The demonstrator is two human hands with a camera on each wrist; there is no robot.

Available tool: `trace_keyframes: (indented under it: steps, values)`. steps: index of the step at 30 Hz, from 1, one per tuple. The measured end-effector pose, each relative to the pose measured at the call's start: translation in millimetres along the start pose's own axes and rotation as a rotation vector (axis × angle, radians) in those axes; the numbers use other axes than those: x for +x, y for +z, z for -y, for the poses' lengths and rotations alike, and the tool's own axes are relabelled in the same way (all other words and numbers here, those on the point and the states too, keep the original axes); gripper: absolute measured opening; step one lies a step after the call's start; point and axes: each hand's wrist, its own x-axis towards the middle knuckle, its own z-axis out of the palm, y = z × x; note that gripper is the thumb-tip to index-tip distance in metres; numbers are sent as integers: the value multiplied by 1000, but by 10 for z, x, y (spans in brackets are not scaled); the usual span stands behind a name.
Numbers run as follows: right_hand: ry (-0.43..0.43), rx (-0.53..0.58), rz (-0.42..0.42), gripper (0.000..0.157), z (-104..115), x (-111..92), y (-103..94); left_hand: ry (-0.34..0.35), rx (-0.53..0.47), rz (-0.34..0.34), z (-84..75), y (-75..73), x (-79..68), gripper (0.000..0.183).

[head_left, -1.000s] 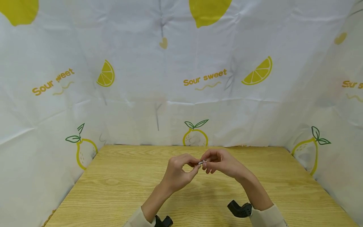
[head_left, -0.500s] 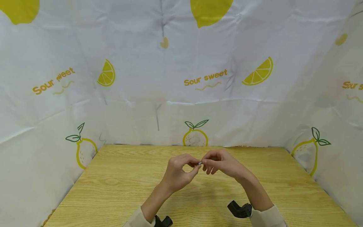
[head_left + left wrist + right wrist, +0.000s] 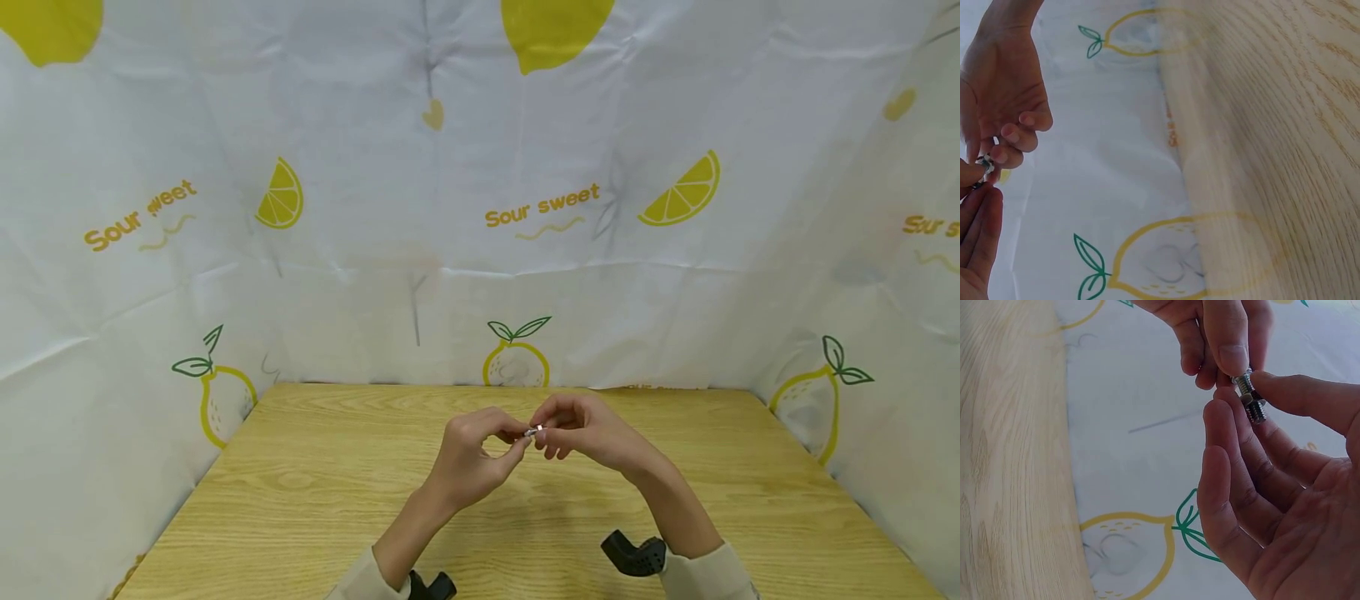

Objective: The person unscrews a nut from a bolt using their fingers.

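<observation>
1. Bolt is pinched at one end by left hand, thumb against finger.
2. Nut is threaded on bolt, held at right hand between thumb and fingertips.
3. Both are held above tabletop, seen toward far edge.

A hand could pass over the wood-grain tabletop, outside either forearm. In the middle, the left hand and right hand meet at a small threaded metal bolt, blocking the way; lemon-print sheeting bounds the back and sides.
</observation>
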Motion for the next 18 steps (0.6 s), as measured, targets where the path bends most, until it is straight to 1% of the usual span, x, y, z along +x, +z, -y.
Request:
trace_keyframes:
  steps: [4,9,14,18]
  values:
    - [33,-16,-4,27,15,5,-1,23,10,-11,4,-6,-5,10]
    - [56,-22,22,33,33,3,-17,11,9,-11,-1,-9,4,8]
    - [56,-17,25,30,28,2,-12,22,13,-20,-5,-6,4,5]
    - [53,-10,19,29,31,4,-7,23,15,-24,-7,-6,1,9]
